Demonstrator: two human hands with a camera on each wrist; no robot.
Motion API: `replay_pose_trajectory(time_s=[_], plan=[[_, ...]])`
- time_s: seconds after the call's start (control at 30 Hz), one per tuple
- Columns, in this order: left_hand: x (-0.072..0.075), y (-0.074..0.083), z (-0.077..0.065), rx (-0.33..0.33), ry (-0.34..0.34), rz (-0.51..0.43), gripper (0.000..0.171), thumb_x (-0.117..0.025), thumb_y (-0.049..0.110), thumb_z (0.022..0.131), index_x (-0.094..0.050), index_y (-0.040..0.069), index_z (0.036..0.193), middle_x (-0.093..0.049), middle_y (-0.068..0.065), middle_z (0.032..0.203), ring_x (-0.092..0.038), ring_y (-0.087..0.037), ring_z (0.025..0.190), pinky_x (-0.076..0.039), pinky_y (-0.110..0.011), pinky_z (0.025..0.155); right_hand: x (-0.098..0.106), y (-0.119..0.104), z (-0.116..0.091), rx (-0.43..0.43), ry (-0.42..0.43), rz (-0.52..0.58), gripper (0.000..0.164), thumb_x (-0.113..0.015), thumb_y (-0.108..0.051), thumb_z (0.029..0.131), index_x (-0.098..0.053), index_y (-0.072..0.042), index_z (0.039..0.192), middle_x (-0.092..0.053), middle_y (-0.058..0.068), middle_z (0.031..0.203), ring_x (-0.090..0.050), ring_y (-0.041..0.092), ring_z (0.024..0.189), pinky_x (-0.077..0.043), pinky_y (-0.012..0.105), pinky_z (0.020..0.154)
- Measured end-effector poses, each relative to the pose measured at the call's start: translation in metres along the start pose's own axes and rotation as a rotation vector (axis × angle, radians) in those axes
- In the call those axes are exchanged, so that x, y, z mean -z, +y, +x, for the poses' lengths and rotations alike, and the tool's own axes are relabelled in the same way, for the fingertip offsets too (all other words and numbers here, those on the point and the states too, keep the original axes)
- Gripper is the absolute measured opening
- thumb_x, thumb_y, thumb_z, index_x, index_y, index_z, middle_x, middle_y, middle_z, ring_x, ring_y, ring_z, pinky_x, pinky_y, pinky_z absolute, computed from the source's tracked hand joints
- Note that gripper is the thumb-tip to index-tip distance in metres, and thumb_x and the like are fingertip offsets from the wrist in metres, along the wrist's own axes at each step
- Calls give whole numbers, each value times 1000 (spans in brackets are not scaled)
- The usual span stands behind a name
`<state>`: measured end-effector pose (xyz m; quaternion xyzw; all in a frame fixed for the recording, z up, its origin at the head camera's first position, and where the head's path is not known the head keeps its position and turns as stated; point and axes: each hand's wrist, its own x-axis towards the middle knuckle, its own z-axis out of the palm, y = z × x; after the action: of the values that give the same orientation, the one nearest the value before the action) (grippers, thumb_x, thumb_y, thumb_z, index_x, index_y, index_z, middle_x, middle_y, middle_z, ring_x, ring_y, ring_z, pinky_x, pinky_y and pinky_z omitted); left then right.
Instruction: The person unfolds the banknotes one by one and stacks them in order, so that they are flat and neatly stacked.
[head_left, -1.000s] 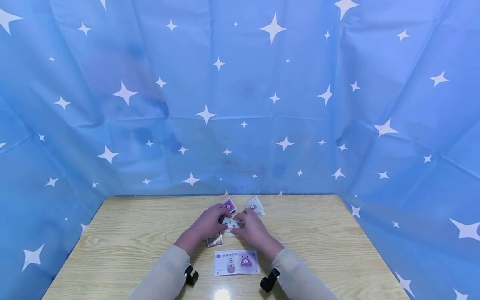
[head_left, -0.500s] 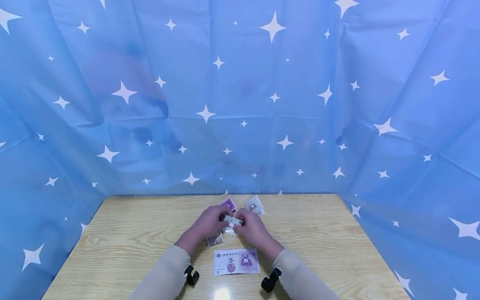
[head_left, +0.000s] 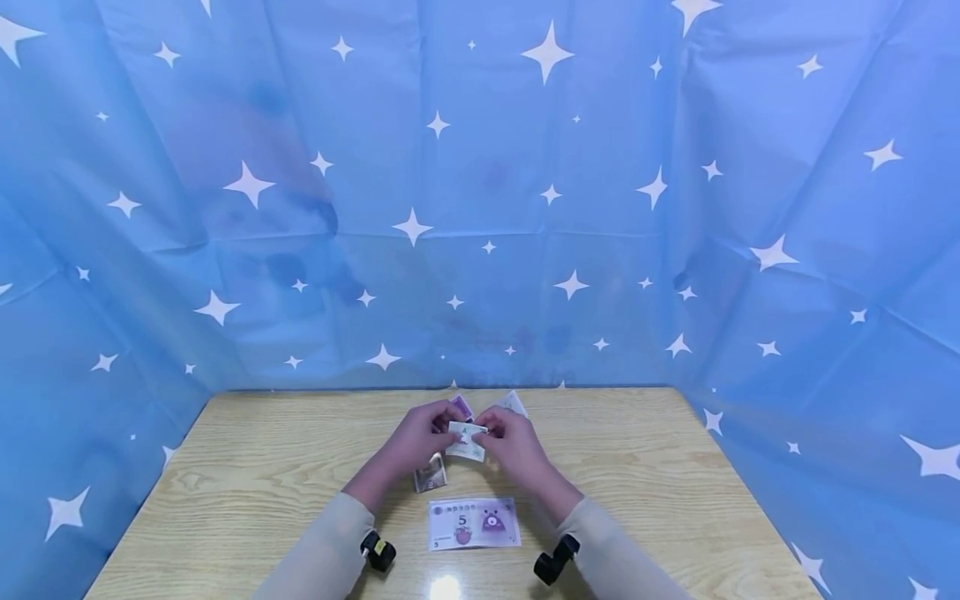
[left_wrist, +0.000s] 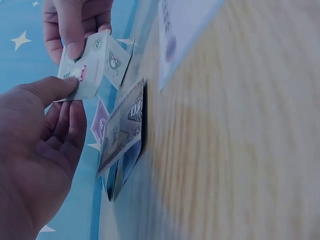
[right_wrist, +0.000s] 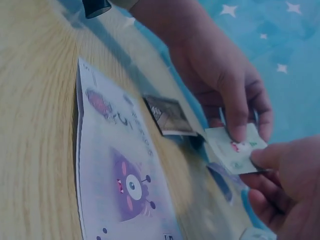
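Pinching pale green note [head_left: 466,447] at opposite sides with left hand [head_left: 420,433] and right hand [head_left: 517,442], held above table [head_left: 615,483]. Keep pressure light, tension even, to prevent creasing. Avoid brushing brown note [head_left: 430,477] and purple 5 note [head_left: 480,523].

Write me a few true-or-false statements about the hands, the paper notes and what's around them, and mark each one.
1. The left hand and right hand both pinch the small pale-green rectangular paper note. True.
2. The large rectangular white-and-purple paper note is printed with a 5. True.
3. The right hand is holding that large note. False: it lies untouched on the pale wood-grain table.
4. The blue hanging sheet behind the table has white stars. True.
5. The small brown rectangular paper note is nearer the right hand. False: it is nearer the left hand.
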<state>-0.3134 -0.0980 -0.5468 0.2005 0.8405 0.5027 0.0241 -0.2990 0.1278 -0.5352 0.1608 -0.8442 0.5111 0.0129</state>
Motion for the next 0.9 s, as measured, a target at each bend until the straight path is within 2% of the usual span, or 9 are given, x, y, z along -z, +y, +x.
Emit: replay_pose_trajectory(time_s=[0.17, 0.33, 0.57, 0.9], plan=[[1, 4, -10, 11, 5, -74, 22, -81, 6, 100, -75, 18, 117, -69, 1, 99, -65, -18, 92, -58, -30, 77, 4, -5, -6, -12, -4, 35, 13, -83, -3, 97, -78, -11, 106, -70, -1, 85, -62, 16, 81, -53, 26, 71], [2, 10, -21, 7, -11, -125, 21, -83, 10, 99, -75, 20, 117, -69, 0, 98, -64, -20, 91, -58, -29, 73, 9, -14, -14, -33, -9, 38, 14, -84, -5, 97, -81, -12, 108, -72, -2, 90, -63, 17, 83, -54, 25, 72], [-1, 16, -34, 19, -27, -137, 23, -85, 12, 98, -75, 19, 117, -67, -1, 95, -64, -19, 88, -56, -27, 71, 14, -21, -29, -42, -29, 29, 14, -84, -8, 98, -82, -14, 111, -74, -2, 93, -64, 16, 80, -54, 24, 69], [-9, 26, -52, 22, -51, -214, 23, -84, 9, 97, -74, 15, 117, -68, -2, 98, -64, -19, 91, -56, -25, 73, 17, -24, -50, -56, -30, 101, 15, -83, -5, 98, -83, -4, 113, -75, 1, 91, -65, 13, 78, -55, 22, 69]])
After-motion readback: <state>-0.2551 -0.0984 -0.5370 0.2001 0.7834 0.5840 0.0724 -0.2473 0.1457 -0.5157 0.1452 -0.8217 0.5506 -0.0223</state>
